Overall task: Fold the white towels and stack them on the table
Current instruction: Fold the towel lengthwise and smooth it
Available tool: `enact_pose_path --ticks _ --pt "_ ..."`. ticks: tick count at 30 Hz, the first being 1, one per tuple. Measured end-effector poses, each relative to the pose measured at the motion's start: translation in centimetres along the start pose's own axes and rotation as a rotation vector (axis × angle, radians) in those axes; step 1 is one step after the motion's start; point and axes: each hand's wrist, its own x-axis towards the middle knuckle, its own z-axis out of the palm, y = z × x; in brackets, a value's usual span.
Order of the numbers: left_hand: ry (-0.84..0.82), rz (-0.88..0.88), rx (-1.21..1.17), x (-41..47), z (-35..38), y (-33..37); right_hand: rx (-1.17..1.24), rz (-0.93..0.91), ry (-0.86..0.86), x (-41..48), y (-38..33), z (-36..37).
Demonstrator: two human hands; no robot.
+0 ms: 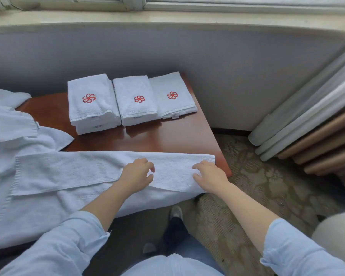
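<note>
The wooden table's point(167, 136) near edge is covered by a long folded white towel point(78, 168); three folded stacks point(135, 100) are set behind. Its right end is pressed by the relaxed right hand point(209, 176); whether the curled left hand point(136, 174) grips it cannot be told.

One head-worn camera looks steeply down, close over the table point(167, 136).
</note>
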Motion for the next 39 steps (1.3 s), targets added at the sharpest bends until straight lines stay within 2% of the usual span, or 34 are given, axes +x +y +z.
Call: enact_pose_path --ticks 5,10,26,29,32,35,39 --pt "-0.166 0.049 0.095 2.1 0.8 0.8 -0.043 0.029 -0.217 1.0 -0.4 1.7" --pt "-0.303 0.003 0.101 4.1 2.0 0.3 -0.076 0.035 -0.242 3.7 -0.1 1.6" --pt "-0.247 -0.16 -0.022 13.8 0.1 0.3 -0.134 -0.051 -0.185 17.1 1.4 -5.1" --pt "-0.209 -0.133 -0.076 13.5 -0.3 0.0 -0.119 -0.035 -0.168 17.8 1.1 -5.3" --pt "-0.082 -0.081 -0.118 11.8 -0.5 -1.2 -0.077 -0.052 -0.068 17.4 -0.1 -4.7" --pt "0.078 -0.093 -0.164 8.9 -0.5 -2.8 0.046 -0.237 0.026 16.0 -2.8 -3.3" --pt "0.203 -0.243 -0.236 3.5 0.0 -6.1 0.149 -0.47 -0.012 14.1 -8.3 -1.3"
